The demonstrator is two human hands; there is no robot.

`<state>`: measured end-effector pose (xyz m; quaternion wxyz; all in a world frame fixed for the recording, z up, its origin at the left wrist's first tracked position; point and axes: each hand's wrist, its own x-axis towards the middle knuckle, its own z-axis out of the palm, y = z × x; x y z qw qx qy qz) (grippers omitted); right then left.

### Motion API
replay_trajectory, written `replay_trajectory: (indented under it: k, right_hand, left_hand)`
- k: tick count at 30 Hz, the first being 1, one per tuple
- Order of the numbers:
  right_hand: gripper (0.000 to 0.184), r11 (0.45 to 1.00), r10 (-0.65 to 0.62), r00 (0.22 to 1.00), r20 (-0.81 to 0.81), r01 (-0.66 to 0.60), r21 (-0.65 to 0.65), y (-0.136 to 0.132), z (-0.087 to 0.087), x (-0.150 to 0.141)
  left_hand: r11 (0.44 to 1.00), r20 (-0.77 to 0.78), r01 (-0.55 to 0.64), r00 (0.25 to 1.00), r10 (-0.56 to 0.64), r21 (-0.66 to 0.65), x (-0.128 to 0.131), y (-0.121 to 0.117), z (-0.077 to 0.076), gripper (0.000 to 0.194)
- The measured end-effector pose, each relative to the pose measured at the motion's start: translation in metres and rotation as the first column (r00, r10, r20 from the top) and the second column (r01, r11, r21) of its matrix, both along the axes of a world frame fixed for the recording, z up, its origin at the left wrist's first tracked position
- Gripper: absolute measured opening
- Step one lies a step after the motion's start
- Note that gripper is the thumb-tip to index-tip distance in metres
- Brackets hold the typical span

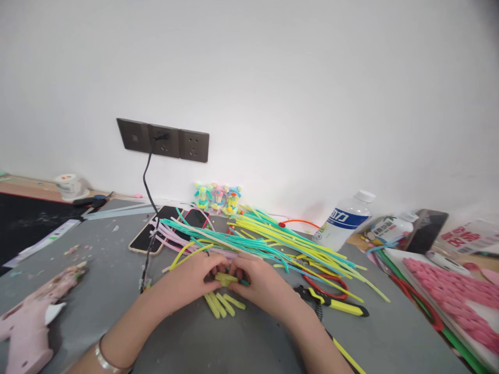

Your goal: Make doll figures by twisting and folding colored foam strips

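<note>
My left hand [206, 271] and my right hand [253, 275] meet over the middle of the grey table, fingers pinched around a short, folded yellow-green pipe cleaner piece [226, 279]. A bit of teal shows by my right fingers. Just below the hands, several short yellow-green pipe cleaner pieces [220, 305] lie side by side on the tabletop. Behind my hands spread long pipe cleaners: teal ones [234, 240], yellow ones [288, 241] and lilac ones [171, 238]. The fingertips partly cover the held piece.
To the right lie yellow-black pliers [339, 305], a red loop handle [345, 288] and an upright bottle [345, 221]. A pink glue gun [31, 317] rests at left. Small fuzzy figures [218, 197] stand against the wall. A black cable [146, 182] hangs over a phone [144, 241].
</note>
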<state>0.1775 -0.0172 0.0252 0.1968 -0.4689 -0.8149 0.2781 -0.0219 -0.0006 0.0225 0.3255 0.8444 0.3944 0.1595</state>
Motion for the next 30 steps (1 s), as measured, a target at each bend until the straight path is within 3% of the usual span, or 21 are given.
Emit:
replay_trajectory:
  k: [6, 9, 15, 21, 27, 30]
  right_hand:
    - [0.013, 0.996, -0.087, 0.996, 0.002, 0.087, -0.025, 0.001, 0.005, 0.006]
    - [0.019, 0.992, -0.058, 0.998, 0.008, 0.058, -0.108, 0.0, 0.008, 0.009]
    - [0.011, 0.963, 0.02, 0.999, 0.047, -0.007, -0.271, -0.006, 0.01, 0.01]
    - [0.012, 0.977, -0.01, 0.992, 0.124, 0.036, -0.21, -0.011, 0.012, 0.003]
    - [0.012, 0.98, -0.005, 1.0, 0.026, 0.01, -0.2, -0.01, 0.017, -0.001]
    - [0.013, 0.981, -0.023, 0.998, 0.053, 0.033, -0.189, -0.01, 0.016, 0.0]
  left_hand:
    - [0.998, -0.009, -0.058, 0.998, 0.059, 0.037, -0.005, 0.001, 0.005, 0.019]
    - [0.993, 0.0, -0.099, 0.995, 0.1, 0.058, -0.008, 0.002, 0.007, 0.019]
    - [0.992, -0.043, -0.107, 0.993, 0.11, 0.067, -0.006, 0.002, 0.011, 0.017]
    - [0.992, -0.044, -0.112, 0.992, 0.115, 0.059, -0.006, 0.001, 0.012, 0.018]
    - [0.992, -0.049, -0.12, 0.991, 0.122, 0.038, -0.006, 0.001, 0.013, 0.016]
    - [0.991, -0.049, -0.129, 0.99, 0.131, 0.035, -0.007, 0.001, 0.012, 0.015]
